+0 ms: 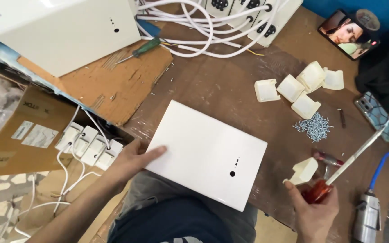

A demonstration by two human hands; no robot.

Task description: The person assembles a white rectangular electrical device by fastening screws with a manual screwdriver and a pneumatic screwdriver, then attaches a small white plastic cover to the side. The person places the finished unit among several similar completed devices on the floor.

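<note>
Left hand (133,159) resting on the near left edge of a white rectangular cover plate (205,153), thumb on top, other fingers underneath and hidden; loosely closed around the edge. Plate lying flat on the brown counter (230,85), its near corner hanging over the counter edge above the lap, a small dark hole and tiny dots near its lower right part.

Right hand (314,209) closed around the red handle of a screwdriver (338,173), shaft pointing up and to the right. Also pinched at the fingertips of the same hand: a small cream plastic corner piece (303,171), just beside the right corner of the plate, not touching it as far as visible.

Further back on the counter, four more cream corner pieces (300,90) in a group, and near them a small heap of screws (314,126). At the top, a bundle of white cables (194,31) and a green screwdriver (142,48). At the left, a cardboard box (14,144) with white socket modules (88,146) on wires. At the far right, two phones (348,33).
</note>
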